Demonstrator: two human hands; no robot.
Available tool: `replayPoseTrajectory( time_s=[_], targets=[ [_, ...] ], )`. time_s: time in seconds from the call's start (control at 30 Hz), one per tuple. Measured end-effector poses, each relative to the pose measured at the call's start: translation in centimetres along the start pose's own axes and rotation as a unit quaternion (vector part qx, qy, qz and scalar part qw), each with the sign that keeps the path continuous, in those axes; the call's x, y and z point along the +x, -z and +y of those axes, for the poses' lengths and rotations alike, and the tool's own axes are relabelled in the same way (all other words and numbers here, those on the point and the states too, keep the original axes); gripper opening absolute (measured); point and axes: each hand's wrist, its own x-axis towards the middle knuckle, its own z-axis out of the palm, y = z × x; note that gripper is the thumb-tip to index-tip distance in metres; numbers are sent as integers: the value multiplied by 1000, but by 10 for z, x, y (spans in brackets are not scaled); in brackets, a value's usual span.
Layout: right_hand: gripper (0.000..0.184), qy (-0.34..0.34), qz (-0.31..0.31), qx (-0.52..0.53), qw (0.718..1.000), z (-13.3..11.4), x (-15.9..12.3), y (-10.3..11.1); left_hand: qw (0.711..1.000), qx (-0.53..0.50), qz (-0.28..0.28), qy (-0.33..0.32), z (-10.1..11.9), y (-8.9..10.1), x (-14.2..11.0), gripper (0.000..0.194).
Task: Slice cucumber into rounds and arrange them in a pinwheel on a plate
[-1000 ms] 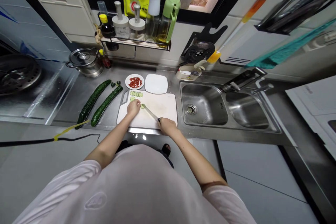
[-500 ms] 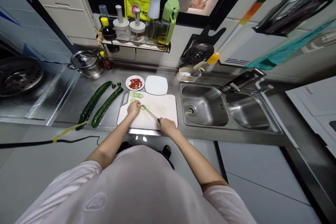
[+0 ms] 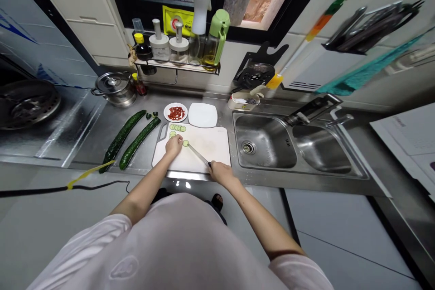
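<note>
A knife (image 3: 200, 154) slants over the white cutting board (image 3: 210, 142), its dark handle in my right hand (image 3: 220, 173), which is closed around it. The blade's tip meets a round cucumber slice (image 3: 186, 143). Just left of that slice, my left hand (image 3: 174, 145) rests over the board with its fingers drawn together; whatever they pinch is too small to make out. Beyond my left fingertips lie a few loose slices (image 3: 173, 134) and an overlapping row of cucumber slices (image 3: 178, 128). Two whole cucumbers (image 3: 124, 136) lie left of the board, with small cut ends (image 3: 148, 116) near their far tips.
Behind the board stand a plate of chopped red pieces (image 3: 176, 113) and a white plate (image 3: 203, 114). A double sink (image 3: 265, 140) is to the right. A lidded pot (image 3: 114, 88) and small bottle (image 3: 139, 85) stand back left, below a condiment rack (image 3: 176, 67).
My right hand and the knife have drawn back slightly toward me and to the right. My left hand stays by the slices. The whole view has shifted a little.
</note>
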Motion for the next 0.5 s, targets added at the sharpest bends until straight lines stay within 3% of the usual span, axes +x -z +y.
replayPoseTrajectory(
  time_s=[0.5],
  targets=[
    [35,-13,6,17,1000,4,-12,-13,1000,10,15,-12,5,3,-6,19]
  ],
)
